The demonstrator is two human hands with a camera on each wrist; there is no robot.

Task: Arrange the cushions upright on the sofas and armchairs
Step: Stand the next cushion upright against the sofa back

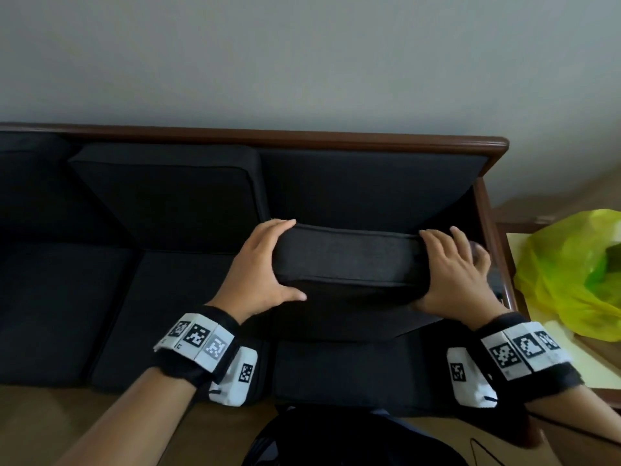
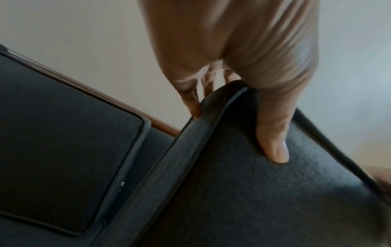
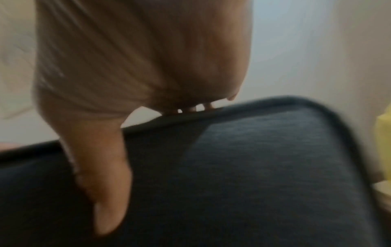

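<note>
A dark grey back cushion (image 1: 349,260) stands tilted on the right seat of the dark sofa (image 1: 302,137), its top edge toward me. My left hand (image 1: 265,267) grips its left top corner, fingers over the far side and thumb on the near face (image 2: 275,147). My right hand (image 1: 450,270) grips the right top corner the same way, thumb pressed into the fabric (image 3: 110,208). Another back cushion (image 1: 168,196) stands upright against the sofa back to the left. In the left wrist view that neighbour cushion (image 2: 63,142) lies beside the held cushion (image 2: 253,192).
The sofa has a brown wooden frame, with its right arm rail (image 1: 487,230) close to my right hand. A yellow-green plastic bag (image 1: 571,274) lies on a side table (image 1: 524,250) to the right. A pale wall rises behind the sofa.
</note>
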